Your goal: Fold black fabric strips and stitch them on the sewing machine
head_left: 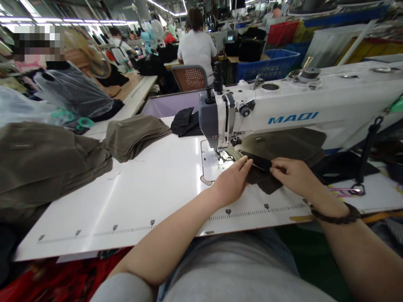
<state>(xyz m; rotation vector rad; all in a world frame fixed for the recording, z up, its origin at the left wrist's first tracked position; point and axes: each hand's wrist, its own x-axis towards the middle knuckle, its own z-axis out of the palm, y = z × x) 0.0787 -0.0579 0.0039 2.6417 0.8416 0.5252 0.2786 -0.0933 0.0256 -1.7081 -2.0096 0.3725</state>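
Observation:
A white sewing machine (292,105) stands on the table, its needle area lit from below the head. Just right of the presser foot lies an olive-brown fabric piece (267,184) with a black fabric strip (258,161) along it. My left hand (232,178) rests at the strip's left end, fingers together and pressing on the cloth beside the foot. Thumb and forefinger of my right hand (292,174) pinch the strip's right end. More olive cloth (283,144) passes under the machine arm. The fabric's edge near the needle is partly hidden.
Stacks of olive fabric pieces (135,134) and a larger pile (40,163) lie on the left. Folded black pieces (185,121) sit behind the machine head. A printed ruler (189,222) runs along the table's front edge. Small scissors (349,191) lie at right on a black strap.

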